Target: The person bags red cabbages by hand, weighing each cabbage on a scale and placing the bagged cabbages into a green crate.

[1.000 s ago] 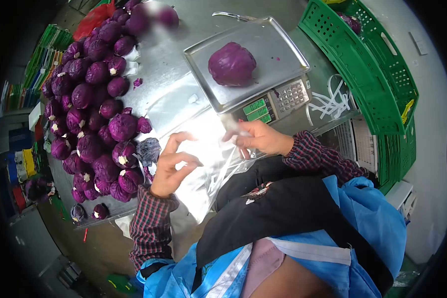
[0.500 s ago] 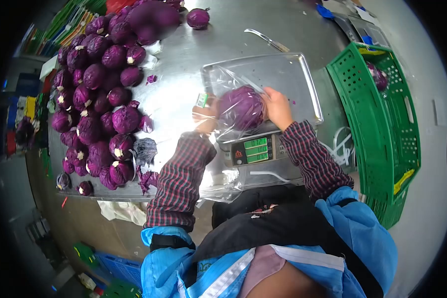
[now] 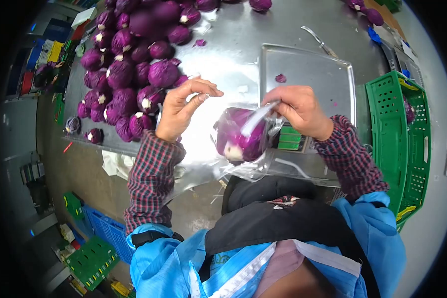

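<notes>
A purple cabbage (image 3: 239, 141) in clear plastic film (image 3: 251, 171) is near the table's front edge, left of the scale display (image 3: 289, 138), its pale stem end facing me. My right hand (image 3: 300, 109) is closed above its right side, pinching a whitish plastic strip (image 3: 255, 120) that runs down over the cabbage. My left hand (image 3: 186, 107) is raised to the upper left of the cabbage, apart from it. Its fingers are bent, with a gap between thumb and index finger, and I see nothing held there. Loose film spreads toward my left sleeve.
Several purple cabbages (image 3: 119, 74) are heaped at the left. A metal tray (image 3: 308, 62) with a cabbage scrap (image 3: 280, 78) stands behind the scale. A knife (image 3: 319, 40) lies beyond the tray. Green crates (image 3: 390, 149) stand at the right.
The wrapped cabbage has moved off the tray toward me. My left hand has let go and lifted away; my right hand now pinches the strip. The view has shifted.
</notes>
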`<action>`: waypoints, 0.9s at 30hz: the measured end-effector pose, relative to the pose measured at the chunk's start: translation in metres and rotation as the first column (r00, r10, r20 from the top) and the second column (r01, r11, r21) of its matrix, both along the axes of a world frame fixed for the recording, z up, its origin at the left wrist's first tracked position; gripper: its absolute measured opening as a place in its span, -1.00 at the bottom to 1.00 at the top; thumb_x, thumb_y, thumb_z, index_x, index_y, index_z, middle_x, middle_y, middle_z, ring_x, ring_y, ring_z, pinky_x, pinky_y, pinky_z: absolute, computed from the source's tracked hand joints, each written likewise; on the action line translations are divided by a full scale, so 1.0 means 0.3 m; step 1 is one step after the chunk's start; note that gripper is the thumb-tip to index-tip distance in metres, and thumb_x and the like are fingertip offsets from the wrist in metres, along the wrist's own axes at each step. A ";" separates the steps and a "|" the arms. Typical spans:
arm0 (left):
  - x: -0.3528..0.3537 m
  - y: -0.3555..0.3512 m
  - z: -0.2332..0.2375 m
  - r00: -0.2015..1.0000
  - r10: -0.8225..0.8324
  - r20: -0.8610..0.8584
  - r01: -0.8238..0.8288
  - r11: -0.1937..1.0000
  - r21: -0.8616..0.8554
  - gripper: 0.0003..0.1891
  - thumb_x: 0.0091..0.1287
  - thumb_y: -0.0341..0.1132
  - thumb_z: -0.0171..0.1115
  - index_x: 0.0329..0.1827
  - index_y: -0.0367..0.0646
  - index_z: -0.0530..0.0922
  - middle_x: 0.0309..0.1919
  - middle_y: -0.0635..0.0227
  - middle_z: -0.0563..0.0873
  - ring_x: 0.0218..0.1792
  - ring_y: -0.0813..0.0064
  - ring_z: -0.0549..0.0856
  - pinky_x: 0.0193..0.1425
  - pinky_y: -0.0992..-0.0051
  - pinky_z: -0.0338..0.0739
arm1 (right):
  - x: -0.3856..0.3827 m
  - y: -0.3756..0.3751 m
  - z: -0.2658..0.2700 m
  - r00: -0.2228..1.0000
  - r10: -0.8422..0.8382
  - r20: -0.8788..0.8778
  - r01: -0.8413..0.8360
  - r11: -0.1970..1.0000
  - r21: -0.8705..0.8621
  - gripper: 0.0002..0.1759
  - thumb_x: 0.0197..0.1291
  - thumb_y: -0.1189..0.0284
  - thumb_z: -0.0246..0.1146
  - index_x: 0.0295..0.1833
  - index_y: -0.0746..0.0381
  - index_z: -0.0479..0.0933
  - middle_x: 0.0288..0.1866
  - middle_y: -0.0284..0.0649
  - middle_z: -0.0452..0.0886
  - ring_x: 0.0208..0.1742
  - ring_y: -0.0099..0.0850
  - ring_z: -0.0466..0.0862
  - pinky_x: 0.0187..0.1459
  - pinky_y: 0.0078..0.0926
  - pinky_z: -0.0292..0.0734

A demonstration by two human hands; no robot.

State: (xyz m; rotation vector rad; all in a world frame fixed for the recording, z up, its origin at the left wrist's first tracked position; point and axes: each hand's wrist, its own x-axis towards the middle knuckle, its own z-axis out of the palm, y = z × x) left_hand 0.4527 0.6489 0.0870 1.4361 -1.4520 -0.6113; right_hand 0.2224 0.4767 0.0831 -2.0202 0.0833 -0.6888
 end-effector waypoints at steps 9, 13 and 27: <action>0.054 0.352 -0.131 0.950 0.160 0.268 -0.171 0.985 0.017 -0.75 0.11 -0.57 0.30 -0.15 -0.09 0.64 -0.20 0.38 0.70 -0.02 0.30 0.63 0.43 0.09 0.22 | -0.030 0.281 -0.020 0.945 0.064 -0.320 -0.190 0.905 -0.381 -0.85 0.00 0.56 0.28 -0.25 0.21 0.58 -0.44 -0.21 0.63 -0.44 -0.27 0.61 -0.33 -0.39 0.42; -0.121 0.393 0.022 0.882 0.116 0.456 -0.140 0.990 0.020 -0.45 0.01 -0.51 0.38 0.14 0.01 0.54 0.02 0.37 0.61 0.21 0.23 0.49 0.47 -0.13 0.02 | 0.015 0.319 0.026 0.919 0.052 -0.390 -0.206 0.909 -0.363 -0.87 0.02 0.53 0.29 -0.25 0.19 0.58 -0.42 -0.23 0.64 -0.41 -0.26 0.62 -0.29 -0.38 0.43; -0.317 0.496 -0.030 0.806 0.462 0.369 -0.454 0.884 -0.114 -0.85 -0.13 -0.43 0.45 -0.54 -0.06 0.60 -0.49 0.50 0.61 -0.12 0.37 0.64 0.42 -0.28 -0.12 | 0.172 0.475 0.137 0.841 0.432 -0.325 -0.516 0.822 -0.243 -0.75 0.00 0.34 0.40 -0.34 0.27 0.52 -0.42 -0.20 0.51 -0.35 -0.29 0.54 -0.27 -0.37 0.41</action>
